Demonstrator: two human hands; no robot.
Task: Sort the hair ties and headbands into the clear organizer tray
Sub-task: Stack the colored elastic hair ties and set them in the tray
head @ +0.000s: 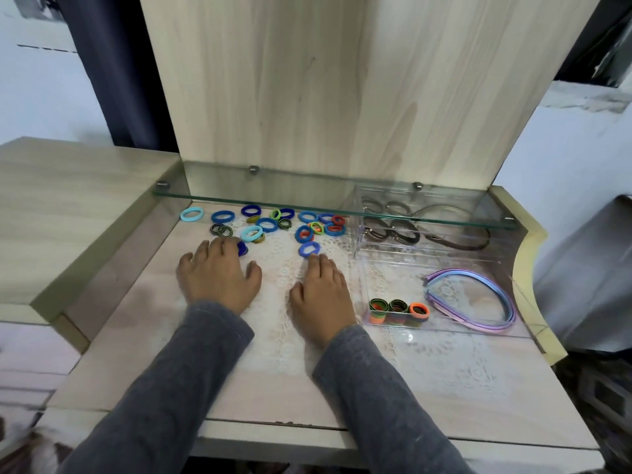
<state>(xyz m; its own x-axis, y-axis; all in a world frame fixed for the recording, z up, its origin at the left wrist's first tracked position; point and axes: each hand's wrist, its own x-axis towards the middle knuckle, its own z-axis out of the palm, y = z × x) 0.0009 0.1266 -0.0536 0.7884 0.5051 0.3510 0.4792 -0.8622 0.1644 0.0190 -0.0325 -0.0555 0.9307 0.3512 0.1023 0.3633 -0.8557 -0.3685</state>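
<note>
**Both hands flat on table, ties still loose**

Left of the clear organizer tray [393, 268], left hand [219, 275] and right hand [321, 292] lie palm-down on the table [239, 388]. The grip is slack on both, fingers straight, nothing held. Right fingertips sit just at a blue hair tie [308, 249]. Left fingertips partly cover a dark blue tie [243, 248]. In the tray: rolled ties [398, 311] near-left, pastel headbands [478, 302] near-right, dark headbands [410, 234] at the far end. Loose hair ties [266, 224] lie scattered left of the tray, under the glass shelf [273, 197].

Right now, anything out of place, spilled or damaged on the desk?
Nothing looks damaged. Only the loose hair ties stand out: scattered and overlapping on the desk under the glass shelf, outside the clear organizer tray, whose stacked ties and pastel headbands sit tidy.
</note>
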